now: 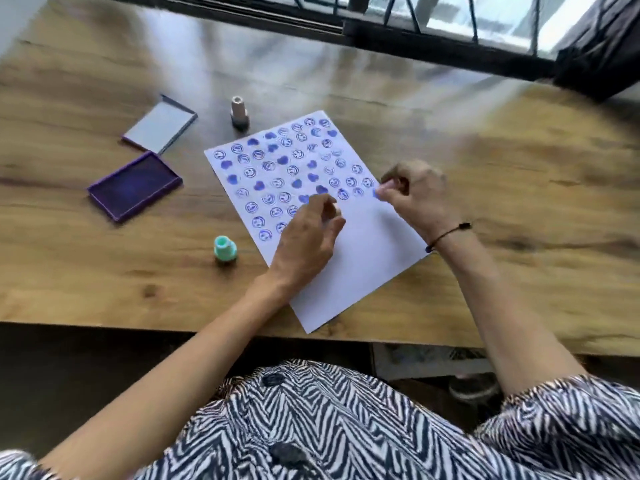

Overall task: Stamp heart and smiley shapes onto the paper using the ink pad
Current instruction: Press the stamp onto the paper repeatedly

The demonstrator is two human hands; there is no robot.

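Motion blur hides what my right hand (414,192) pinches at the paper (363,258) edge; my left hand (308,233) hovers half-curled, grip unclear; the ink pad (135,185) lies open mid-left.

right hand (412,195): grip closed on pale stamp (394,183) at paper (363,258) edge | left hand (308,237): fingers curled, contents unclear, on paper | ink pad (135,185): open, well left of both grips, on counter (519,202)
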